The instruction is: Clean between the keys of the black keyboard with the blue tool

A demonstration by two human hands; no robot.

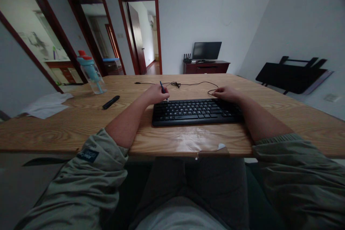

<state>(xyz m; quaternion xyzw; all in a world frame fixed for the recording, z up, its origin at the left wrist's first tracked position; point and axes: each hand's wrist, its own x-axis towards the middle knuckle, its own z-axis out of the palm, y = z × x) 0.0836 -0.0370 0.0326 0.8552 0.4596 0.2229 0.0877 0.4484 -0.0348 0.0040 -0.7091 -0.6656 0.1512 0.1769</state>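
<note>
Black keyboard (198, 116) on bench (81, 133); left hand (155, 94) pinches blue pen-like tool (162, 87) at keyboard's far-left edge; right hand (228, 93), well apart, at far-right edge, grip unclear. Light tip pressure, keyboard steadied, seem advisable.

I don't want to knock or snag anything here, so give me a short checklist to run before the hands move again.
1. Thin blue tool secure: ok, gripped in the left hand, pale tip pointing down.
2. Tip touching the keyboard: cannot tell; it is at the far edge, toward the left end.
3. Keyboard lying flat: ok, on the table.
4. Cable away from fingers: not ok, it runs right up to the right hand.
5. Plug loose: ok, lying on the table.
6. Bottle away from the arms: ok, upright at left.
</note>
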